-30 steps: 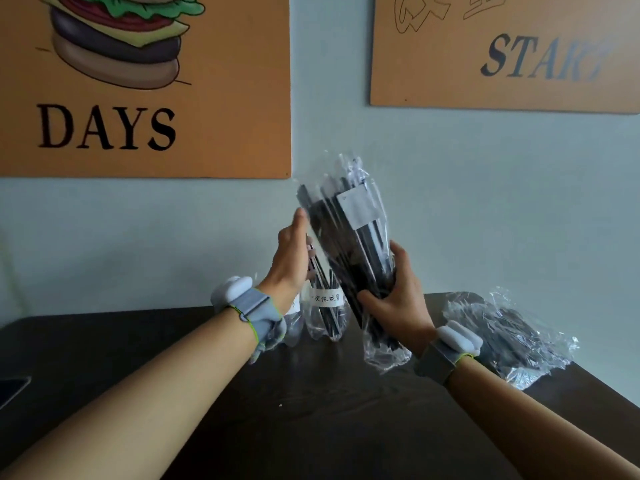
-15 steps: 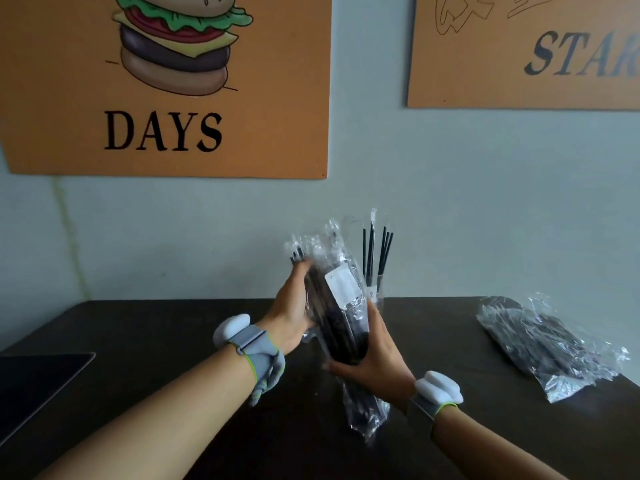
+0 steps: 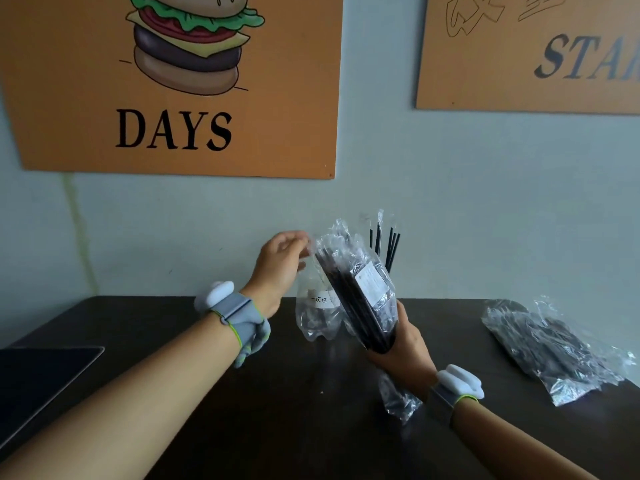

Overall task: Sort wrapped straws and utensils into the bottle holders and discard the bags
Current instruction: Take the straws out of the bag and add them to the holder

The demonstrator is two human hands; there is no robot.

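My right hand [image 3: 403, 351] grips the lower part of a clear bag of black wrapped straws [image 3: 360, 292], tilted with its top leaning left. My left hand [image 3: 280, 268] is at the bag's open top edge, fingertips pinching the plastic. Behind the bag stands a clear cut-bottle holder [image 3: 317, 315] with a white handwritten label. A second holder is hidden behind the bag; only its several wrapped black straws [image 3: 386, 242] stick up above it. Another clear bag of black utensils [image 3: 550, 351] lies on the table at right.
The dark table [image 3: 294, 410] meets a pale wall right behind the holders. A dark flat tablet-like slab [image 3: 41, 375] lies at the table's left edge. Orange posters hang on the wall above.
The bag has come down from raised height to just in front of the holders. My left hand shifted from the bag's side to its top edge. The camera view swung left.
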